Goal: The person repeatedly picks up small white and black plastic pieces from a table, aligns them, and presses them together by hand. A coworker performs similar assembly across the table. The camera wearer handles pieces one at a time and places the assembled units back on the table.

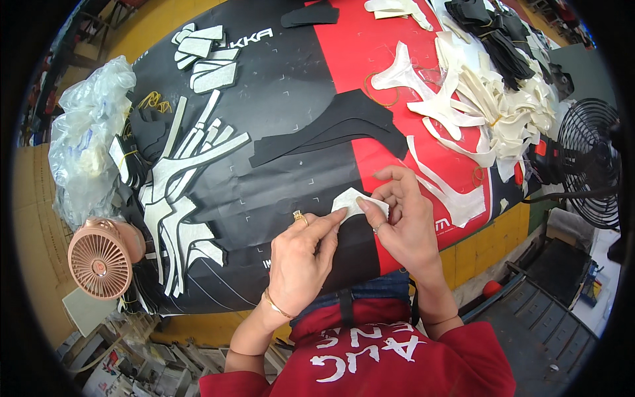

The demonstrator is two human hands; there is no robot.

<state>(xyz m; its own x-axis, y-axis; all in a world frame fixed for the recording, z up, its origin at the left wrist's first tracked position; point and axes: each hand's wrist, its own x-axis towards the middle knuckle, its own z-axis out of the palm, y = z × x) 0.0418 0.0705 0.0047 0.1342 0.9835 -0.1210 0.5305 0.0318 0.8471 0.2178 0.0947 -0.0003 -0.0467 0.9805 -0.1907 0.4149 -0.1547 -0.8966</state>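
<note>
A red shirt (456,364) is nearest; beyond, the left hand (301,255) and right hand (405,221) pinch a small white piece (348,198).

1. Piece (346,198) between the fingers (325,225): matt, cloth-like.
2. Mat (291,188) beneath them: smooth, glossy.
3. Dark pieces (344,122) beyond the fingers: matt.
4. Bag (88,152) well left of them: crinkled, glossy plastic.
5. Small fan (100,261) left of them: smooth plastic.
6. Ring (299,216) on a left finger: shiny metal.

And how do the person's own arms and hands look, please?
Short red sleeves, bare forearms, no gloves. The left hand wears a gold-coloured ring, and its wrist a thin gold-coloured bracelet; the right hand wears a slim ring.
</note>
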